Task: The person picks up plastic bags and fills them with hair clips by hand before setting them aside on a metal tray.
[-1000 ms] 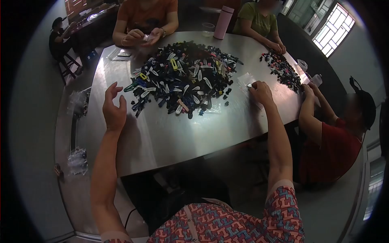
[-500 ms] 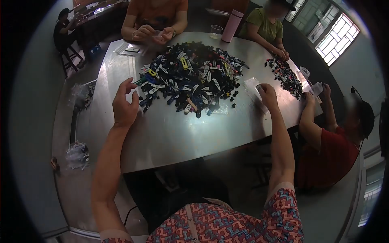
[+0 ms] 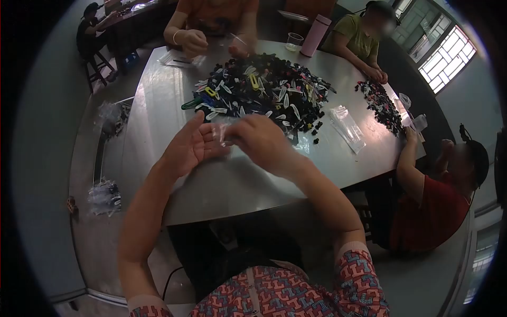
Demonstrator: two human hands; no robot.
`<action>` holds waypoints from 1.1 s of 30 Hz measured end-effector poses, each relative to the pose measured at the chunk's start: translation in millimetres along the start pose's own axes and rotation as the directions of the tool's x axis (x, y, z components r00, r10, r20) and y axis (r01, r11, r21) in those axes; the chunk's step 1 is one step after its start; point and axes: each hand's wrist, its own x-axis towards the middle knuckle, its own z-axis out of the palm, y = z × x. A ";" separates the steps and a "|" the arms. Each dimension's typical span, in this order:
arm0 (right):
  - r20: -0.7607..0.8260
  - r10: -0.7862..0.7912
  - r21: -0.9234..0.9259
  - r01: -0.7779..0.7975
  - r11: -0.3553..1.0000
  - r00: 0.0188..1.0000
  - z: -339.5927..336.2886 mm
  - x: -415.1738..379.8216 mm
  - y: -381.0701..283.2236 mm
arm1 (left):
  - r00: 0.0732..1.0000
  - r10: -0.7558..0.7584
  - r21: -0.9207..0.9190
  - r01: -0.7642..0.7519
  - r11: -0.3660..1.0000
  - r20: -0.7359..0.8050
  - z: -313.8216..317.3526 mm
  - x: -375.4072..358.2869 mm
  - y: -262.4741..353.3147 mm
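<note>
A clear plastic bag (image 3: pixel 218 134) is pinched in the fingers of my right hand (image 3: pixel 260 141), whose back faces up. Just left of it my left hand (image 3: pixel 191 143) is open, palm up with fingers stretched under the bag. Both hands are over the table at the near side of a large heap of hair clips (image 3: pixel 269 87), mostly dark with white, yellow and green ones among them. To the right of the heap lies a stack of clear plastic bags (image 3: pixel 348 129).
Across the metal table (image 3: pixel 237 195), a person in an orange top handles a clear bag. A pink bottle (image 3: pixel 316 36) and a plastic cup (image 3: pixel 294 42) stand at the far edge. Two people sit on the right by a smaller pile of clips (image 3: pixel 381 108).
My right hand has come from the stack of bags on the right to the middle, bringing a clear bag. My left hand has moved right and down, its palm turned up.
</note>
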 end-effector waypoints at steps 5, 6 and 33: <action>-0.067 -0.117 -0.009 0.116 0.993 0.991 33.6 6.4 -5.2 | 0.996 0.094 0.161 -0.092 0.983 -0.007 -22.0 5.2 -5.6; -0.065 -0.117 -0.009 0.117 0.993 0.991 30.5 5.5 -5.8 | 0.995 0.095 0.159 -0.092 0.983 -0.008 -22.7 5.2 -6.1; -0.117 0.560 0.170 -0.539 0.825 0.820 -77.0 -38.8 128.7 | 0.849 0.323 0.191 -0.265 0.945 -0.418 -14.9 7.8 -1.3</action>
